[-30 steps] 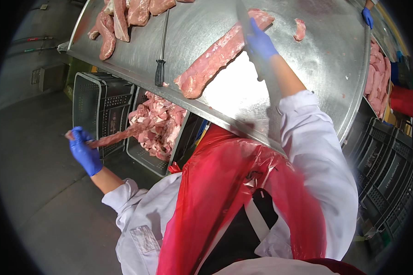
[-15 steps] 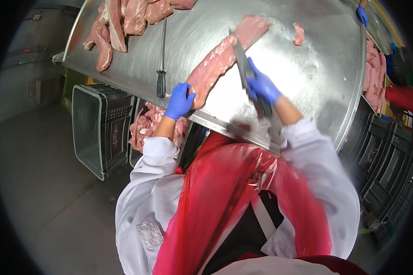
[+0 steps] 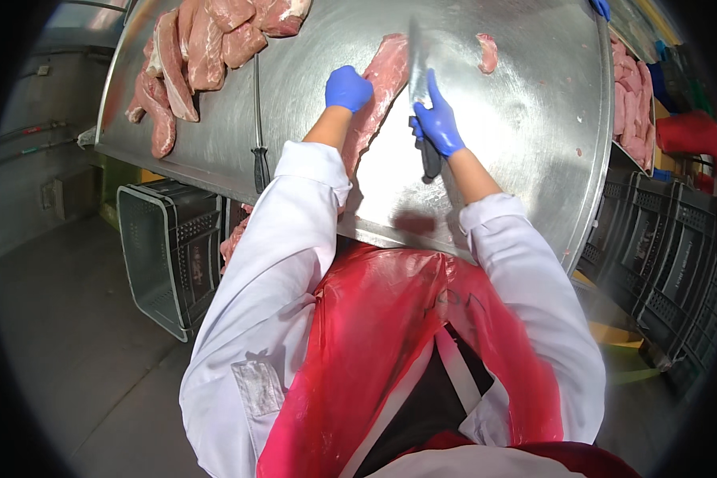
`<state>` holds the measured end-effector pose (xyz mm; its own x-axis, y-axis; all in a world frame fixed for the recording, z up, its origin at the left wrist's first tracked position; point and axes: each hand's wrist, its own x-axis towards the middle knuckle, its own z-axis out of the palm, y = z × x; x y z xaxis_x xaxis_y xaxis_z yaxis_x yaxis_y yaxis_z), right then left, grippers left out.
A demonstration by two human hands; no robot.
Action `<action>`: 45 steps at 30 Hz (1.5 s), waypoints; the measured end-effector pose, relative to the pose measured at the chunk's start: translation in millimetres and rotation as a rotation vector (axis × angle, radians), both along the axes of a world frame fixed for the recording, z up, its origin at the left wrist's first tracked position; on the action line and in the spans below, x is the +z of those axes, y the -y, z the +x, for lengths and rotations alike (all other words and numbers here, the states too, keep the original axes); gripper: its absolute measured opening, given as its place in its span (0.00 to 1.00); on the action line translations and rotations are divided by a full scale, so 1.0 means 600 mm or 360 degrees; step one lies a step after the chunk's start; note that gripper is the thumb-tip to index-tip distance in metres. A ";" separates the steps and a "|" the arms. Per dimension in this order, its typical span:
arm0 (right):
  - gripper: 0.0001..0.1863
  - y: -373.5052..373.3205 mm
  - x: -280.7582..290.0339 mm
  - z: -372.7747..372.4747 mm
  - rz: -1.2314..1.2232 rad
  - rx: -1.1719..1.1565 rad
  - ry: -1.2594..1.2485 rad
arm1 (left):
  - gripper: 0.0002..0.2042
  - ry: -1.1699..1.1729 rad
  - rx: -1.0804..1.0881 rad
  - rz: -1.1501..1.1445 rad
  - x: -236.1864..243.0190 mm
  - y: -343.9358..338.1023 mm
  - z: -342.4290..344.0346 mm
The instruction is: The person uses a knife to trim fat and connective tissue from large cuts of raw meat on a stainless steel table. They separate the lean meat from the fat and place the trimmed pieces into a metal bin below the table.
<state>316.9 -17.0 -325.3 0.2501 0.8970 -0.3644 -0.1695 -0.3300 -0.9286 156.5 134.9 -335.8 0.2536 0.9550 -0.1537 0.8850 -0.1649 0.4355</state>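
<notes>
A long piece of raw pink meat (image 3: pixel 380 92) lies lengthwise on the metal table (image 3: pixel 518 151), its near end partly behind my left sleeve. Blue-gloved, my left hand (image 3: pixel 349 88) is closed in a fist at the meat's left edge, fingers curled onto it. A knife (image 3: pixel 416 76) with a black handle is gripped in my right hand (image 3: pixel 440 126), the index finger stretched along it. Its blade points away from me beside the meat's right edge. A small meat scrap (image 3: pixel 487 52) lies right of the blade.
Several meat pieces (image 3: pixel 207 48) are heaped at the far left, beside a sharpening steel (image 3: pixel 260 159). A grey crate (image 3: pixel 167 255) stands below the table's left side. Meat strips (image 3: pixel 633 103) fill a container at right, above stacked dark crates (image 3: pixel 653 255). Another blue-gloved hand (image 3: pixel 601 8) shows top right.
My left hand has moved from the meat's near end forward along its left edge. The knife has swung to point straight away, and its blade has come off the meat's top to its right side.
</notes>
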 end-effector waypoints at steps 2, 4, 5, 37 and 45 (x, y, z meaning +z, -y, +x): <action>0.42 -0.048 -0.019 -0.024 0.0040 0.0050 0.0050 | 0.19 0.0036 -0.0024 -0.0042 -0.009 -0.023 -0.016; 0.41 -0.089 -0.013 -0.046 -0.0006 0.0157 0.0034 | 0.21 0.0120 -0.0091 -0.0033 -0.028 -0.033 -0.033; 0.41 -0.104 -0.017 -0.048 -0.0016 0.0218 0.0155 | 0.21 0.0110 -0.0095 -0.0088 -0.032 -0.035 -0.026; 0.38 0.147 0.039 -0.030 -0.0229 0.1029 0.0466 | 0.09 0.0482 -0.0001 0.0190 -0.077 0.312 -0.305; 0.41 0.145 0.045 0.065 -0.0115 0.0449 0.0484 | 0.24 0.0225 -0.0034 0.0431 0.033 0.136 -0.073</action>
